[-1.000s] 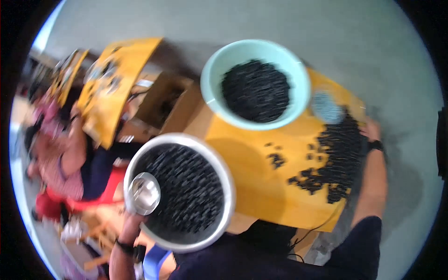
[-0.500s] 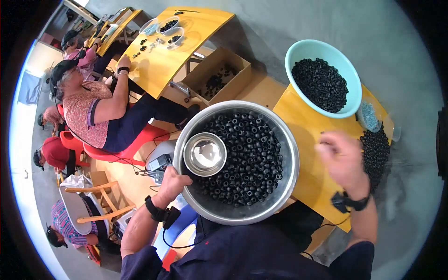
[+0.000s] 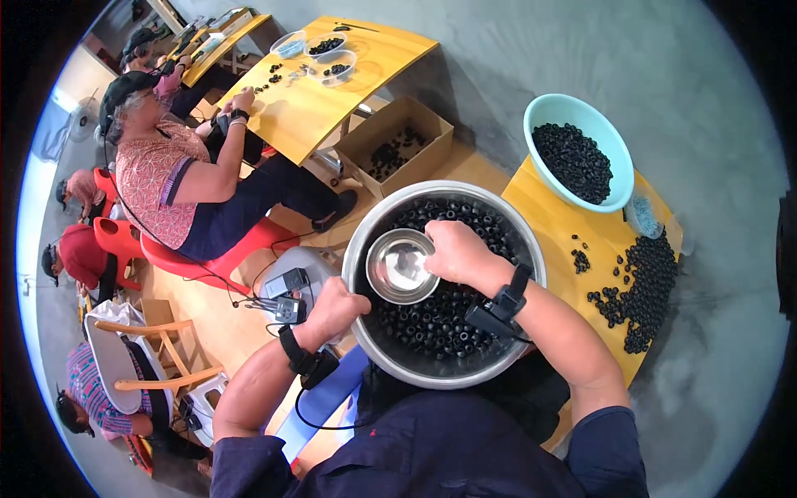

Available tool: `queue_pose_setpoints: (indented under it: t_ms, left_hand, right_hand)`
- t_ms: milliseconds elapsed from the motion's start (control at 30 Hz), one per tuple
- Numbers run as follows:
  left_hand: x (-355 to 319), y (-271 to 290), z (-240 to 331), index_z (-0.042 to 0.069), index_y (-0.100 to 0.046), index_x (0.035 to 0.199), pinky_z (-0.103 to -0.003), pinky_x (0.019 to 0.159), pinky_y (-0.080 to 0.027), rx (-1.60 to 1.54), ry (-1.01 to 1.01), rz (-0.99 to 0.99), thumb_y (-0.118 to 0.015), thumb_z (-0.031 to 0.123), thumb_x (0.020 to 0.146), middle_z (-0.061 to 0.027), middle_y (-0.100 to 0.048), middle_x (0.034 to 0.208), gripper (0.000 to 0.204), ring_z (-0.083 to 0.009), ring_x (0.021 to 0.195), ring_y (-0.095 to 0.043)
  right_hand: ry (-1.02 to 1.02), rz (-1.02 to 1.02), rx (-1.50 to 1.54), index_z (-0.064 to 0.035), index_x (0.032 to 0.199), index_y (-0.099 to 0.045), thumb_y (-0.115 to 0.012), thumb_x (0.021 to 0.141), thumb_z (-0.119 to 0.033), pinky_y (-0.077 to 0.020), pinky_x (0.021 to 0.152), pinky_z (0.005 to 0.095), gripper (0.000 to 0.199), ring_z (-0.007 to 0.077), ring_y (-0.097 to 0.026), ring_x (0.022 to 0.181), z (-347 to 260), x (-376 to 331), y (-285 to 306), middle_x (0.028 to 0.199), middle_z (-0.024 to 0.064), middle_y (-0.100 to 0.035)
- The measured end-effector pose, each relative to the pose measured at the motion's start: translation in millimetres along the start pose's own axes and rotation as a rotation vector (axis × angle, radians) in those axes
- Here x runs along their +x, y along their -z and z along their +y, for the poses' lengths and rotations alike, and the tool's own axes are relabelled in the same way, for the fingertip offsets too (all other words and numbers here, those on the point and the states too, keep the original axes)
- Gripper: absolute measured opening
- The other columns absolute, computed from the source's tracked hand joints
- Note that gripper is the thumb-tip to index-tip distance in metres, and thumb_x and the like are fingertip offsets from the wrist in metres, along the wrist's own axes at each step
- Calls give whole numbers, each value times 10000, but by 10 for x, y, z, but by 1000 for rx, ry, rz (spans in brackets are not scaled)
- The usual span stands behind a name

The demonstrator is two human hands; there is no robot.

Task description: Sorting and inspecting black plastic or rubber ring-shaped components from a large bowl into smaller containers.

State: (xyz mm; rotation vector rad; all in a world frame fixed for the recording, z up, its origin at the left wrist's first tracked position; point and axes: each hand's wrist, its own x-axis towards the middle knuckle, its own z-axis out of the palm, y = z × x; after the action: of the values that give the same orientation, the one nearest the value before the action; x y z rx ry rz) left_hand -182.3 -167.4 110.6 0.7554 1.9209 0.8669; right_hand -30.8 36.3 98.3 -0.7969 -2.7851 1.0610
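Black pieces [image 3: 440, 328], silver bowl [image 3: 448, 383], mint basin [image 3: 622, 166], yellow table [image 3: 548, 224], pink-patterned shirt [image 3: 154, 191]

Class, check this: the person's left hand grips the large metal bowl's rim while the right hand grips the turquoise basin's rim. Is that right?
Not quite: the head view shows the right hand gripping the small metal bowl, not the turquoise basin. The left hand does grip the large metal bowl by the rim.
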Motion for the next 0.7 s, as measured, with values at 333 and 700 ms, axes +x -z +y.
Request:
queue_pose_setpoints:
  t_ms: [333, 700]
  left_hand:
    - [103, 24, -52, -104, -616, 747, -322, 571, -463, -26, 49, -52, -620, 26, 626, -72, -592, 620, 178, -136, 608, -549]
    - [54, 22, 54, -105, -619, 740, -316, 566, -459, -74, 76, -71, -619, 20, 630, -66, -597, 638, 166, -135, 618, -550]
  right_hand:
    - [405, 525, -47, 0, 1044, -508, -593, 751, 87, -499, 684, 454, 318, 394, -601, 807, -145, -459, 461, 978, 199, -572]
    - [505, 480, -599, -20, 1104, -563, -572, 781, -21, -522, 717, 371, 323, 295, -583, 927, 187, -461, 345, 1021, 139, -554]
